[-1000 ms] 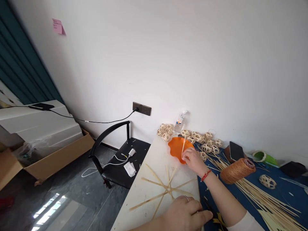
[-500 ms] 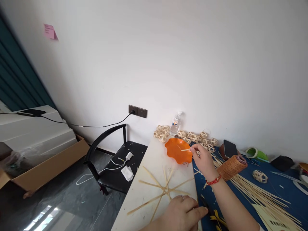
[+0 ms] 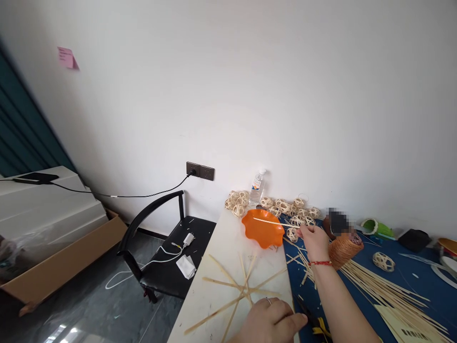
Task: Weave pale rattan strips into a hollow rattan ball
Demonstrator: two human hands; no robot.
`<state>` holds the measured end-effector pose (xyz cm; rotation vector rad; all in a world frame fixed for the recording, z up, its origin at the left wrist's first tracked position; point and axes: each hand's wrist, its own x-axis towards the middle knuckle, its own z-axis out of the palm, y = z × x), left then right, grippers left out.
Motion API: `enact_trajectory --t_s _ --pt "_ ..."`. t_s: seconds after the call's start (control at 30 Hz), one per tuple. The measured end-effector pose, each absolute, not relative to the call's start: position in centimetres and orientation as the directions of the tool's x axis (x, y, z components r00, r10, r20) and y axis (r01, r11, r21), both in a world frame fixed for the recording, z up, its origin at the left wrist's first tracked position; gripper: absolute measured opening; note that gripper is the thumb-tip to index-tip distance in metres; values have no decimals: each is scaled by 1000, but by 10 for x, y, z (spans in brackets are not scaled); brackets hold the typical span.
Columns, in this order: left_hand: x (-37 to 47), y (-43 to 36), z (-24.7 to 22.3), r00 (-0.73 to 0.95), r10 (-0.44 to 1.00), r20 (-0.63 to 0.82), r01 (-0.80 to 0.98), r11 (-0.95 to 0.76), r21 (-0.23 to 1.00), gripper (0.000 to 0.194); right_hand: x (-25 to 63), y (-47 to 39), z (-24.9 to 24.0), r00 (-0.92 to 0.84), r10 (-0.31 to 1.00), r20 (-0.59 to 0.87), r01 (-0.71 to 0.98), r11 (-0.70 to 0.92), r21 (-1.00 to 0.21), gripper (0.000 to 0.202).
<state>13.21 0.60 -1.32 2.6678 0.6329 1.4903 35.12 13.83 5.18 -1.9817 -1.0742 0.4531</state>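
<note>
My right hand pinches one end of a thin bamboo strip. The strip's free end reaches left over an orange wavy-rimmed dish. Several pale strips lie crossed in a star shape on the white tabletop. At the near side of that star is my left hand, back upward, fingers curled together by the table's right edge. Whatever its fingers may hold is hidden beneath them. Yellow-handled pliers lie just right of it.
Woven bamboo balls and a water bottle stand along the wall. On the blue surface are a spool of orange cord, a bundle of long strips and one more ball. A black chair stands left.
My right hand has moved right and slightly down, away from the dish. More of the pinched strip now shows. The left hand stays almost where it was; the view has shifted slightly.
</note>
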Motion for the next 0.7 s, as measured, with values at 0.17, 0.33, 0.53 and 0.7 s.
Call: enact_trajectory --t_s 0.17,0.33,0.53,0.7 --pt "130 6 -1 431 347 833 345 -916 204 23 344 131 64 536 838 105 729 -397 -557 23" --pt "131 7 7 360 331 872 356 -913 199 27 329 128 70 465 878 111 835 -394 -384 19" --pt "136 7 6 307 329 893 353 -911 215 28 325 124 74 410 909 73 883 -375 -282 13" --pt "144 6 -8 218 357 909 357 -896 266 33 329 121 74 379 924 56 896 -351 -274 16"
